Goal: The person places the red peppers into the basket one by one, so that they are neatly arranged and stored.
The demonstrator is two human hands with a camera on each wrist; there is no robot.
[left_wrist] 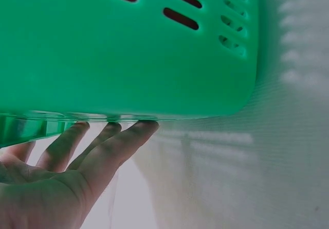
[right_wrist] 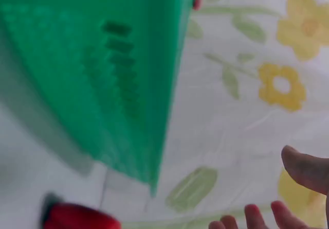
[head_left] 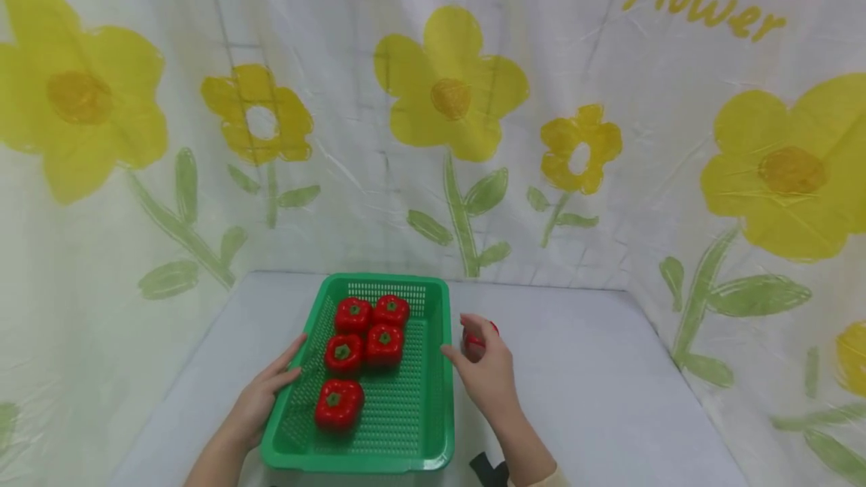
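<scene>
A green plastic basket (head_left: 443,427) sits on the table with several red bell peppers (head_left: 340,406) in its left half. My left hand (head_left: 259,395) is at the basket's left side; in the left wrist view its straight fingers (left_wrist: 121,145) touch the green wall. Just right of the basket, my right hand (head_left: 489,374) is held with thumb and fingers spread apart. Another red bell pepper (head_left: 493,328) lies behind that hand, which partly hides it. In the right wrist view this pepper (right_wrist: 79,217) shows at the lower left, apart from the fingertips (right_wrist: 253,212).
A white table (head_left: 582,389) extends on both sides of the basket. Behind it hangs a pale curtain (head_left: 352,194) printed with yellow flowers. A black object (head_left: 485,467) shows by the right forearm at the bottom edge.
</scene>
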